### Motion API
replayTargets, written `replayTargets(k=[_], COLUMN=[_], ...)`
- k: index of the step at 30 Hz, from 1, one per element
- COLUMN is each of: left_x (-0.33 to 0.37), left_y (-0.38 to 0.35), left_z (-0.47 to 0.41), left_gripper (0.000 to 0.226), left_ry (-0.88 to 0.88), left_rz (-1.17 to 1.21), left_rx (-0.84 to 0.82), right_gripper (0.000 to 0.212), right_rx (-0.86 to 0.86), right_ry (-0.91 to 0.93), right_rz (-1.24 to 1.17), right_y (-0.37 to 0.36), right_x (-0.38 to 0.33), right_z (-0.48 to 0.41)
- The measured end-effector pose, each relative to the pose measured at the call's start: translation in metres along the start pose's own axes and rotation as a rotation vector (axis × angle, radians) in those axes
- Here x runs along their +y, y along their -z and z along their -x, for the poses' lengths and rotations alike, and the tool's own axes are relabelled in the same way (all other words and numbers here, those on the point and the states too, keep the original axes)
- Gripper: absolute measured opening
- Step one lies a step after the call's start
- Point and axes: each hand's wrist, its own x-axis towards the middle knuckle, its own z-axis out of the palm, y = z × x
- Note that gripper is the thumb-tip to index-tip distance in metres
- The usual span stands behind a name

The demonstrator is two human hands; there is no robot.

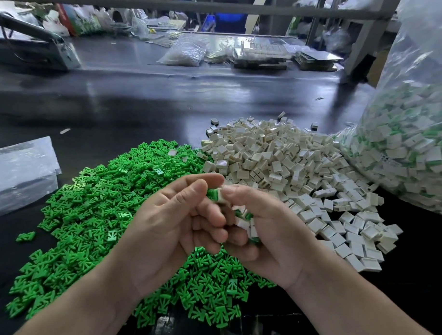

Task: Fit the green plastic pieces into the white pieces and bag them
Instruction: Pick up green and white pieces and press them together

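Observation:
A large heap of green plastic pieces (95, 213) covers the dark table at the left and centre. To its right lies a heap of white square pieces (285, 159). My left hand (172, 225) and my right hand (262, 231) meet above the heaps. Together their fingertips pinch a white piece with a green piece (217, 194) partly in it. My right hand also cups several fitted white-and-green pieces (248, 224) in its palm. A big clear bag (411, 139) at the right edge holds many fitted pieces.
A flat clear plastic bag (19, 172) lies at the left. Farther back on the dark table (142, 94) are a bag of small parts (184, 53), trays (259, 54) and clutter. A metal frame bar (220, 7) crosses overhead.

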Motion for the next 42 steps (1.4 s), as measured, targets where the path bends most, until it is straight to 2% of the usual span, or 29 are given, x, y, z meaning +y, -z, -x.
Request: replayTargets(k=[2, 4, 6, 7, 9, 12, 14, 16, 19, 22, 26, 31, 38, 40, 42], left_x=[0.004, 0.004, -0.001, -0.005, -0.009, -0.016, -0.02, -0.021, -0.018, -0.016, -0.016, -0.018, -0.016, -0.015, -0.011], left_y=[0.006, 0.011, 0.018, 0.02, 0.018, 0.011, 0.009, 0.009, 0.012, 0.012, 0.012, 0.015, 0.011, 0.009, 0.007], left_z=[-0.001, -0.001, 0.0, -0.001, -0.003, -0.006, -0.007, -0.007, -0.008, -0.011, -0.011, -0.01, -0.009, -0.007, -0.006], left_gripper=[0.031, 0.022, 0.019, 0.026, 0.043, 0.051, 0.051, 0.045, 0.027, 0.012, 0.006, 0.028, 0.024, 0.026, 0.025], left_ry=[-0.046, -0.129, -0.24, -0.297, -0.399, -0.474, -0.455, -0.465, -0.569, -0.609, -0.599, -0.554, -0.542, -0.533, -0.525], left_rz=[-0.122, -0.394, -0.891, -1.163, -1.52, -1.729, -1.846, -1.879, -1.789, -1.736, -1.721, -1.805, -1.854, -1.804, -1.655], left_rx=[0.059, 0.167, 0.289, 0.298, 0.188, -0.11, -0.241, -0.263, -0.194, -0.146, -0.069, -0.064, -0.06, 0.004, 0.118], right_gripper=[0.013, 0.005, 0.008, 0.014, 0.017, 0.01, 0.017, 0.026, 0.018, 0.015, 0.011, 0.022, 0.024, 0.025, 0.023], right_rx=[-0.076, -0.121, -0.052, -0.002, 0.058, 0.075, 0.11, 0.19, 0.285, 0.293, 0.286, 0.303, 0.301, 0.313, 0.329], right_ry=[0.011, 0.077, 0.12, 0.127, 0.129, 0.113, 0.117, 0.118, 0.101, 0.087, 0.088, 0.103, 0.137, 0.145, 0.139], right_rz=[-0.201, -0.337, -0.395, -0.402, -0.395, -0.398, -0.406, -0.386, -0.339, -0.297, -0.168, -0.083, 0.015, 0.076, 0.157], right_y=[0.004, 0.006, 0.007, 0.009, 0.012, 0.014, 0.017, 0.02, 0.022, 0.021, 0.019, 0.019, 0.019, 0.018, 0.017], right_x=[-0.006, -0.012, -0.018, -0.019, -0.02, -0.022, -0.025, -0.029, -0.028, -0.025, -0.02, -0.019, -0.015, -0.015, -0.014], right_z=[0.001, 0.003, 0.003, 0.004, 0.003, 0.003, 0.003, 0.003, 0.001, 0.0, -0.001, -0.001, -0.001, -0.001, 0.0])
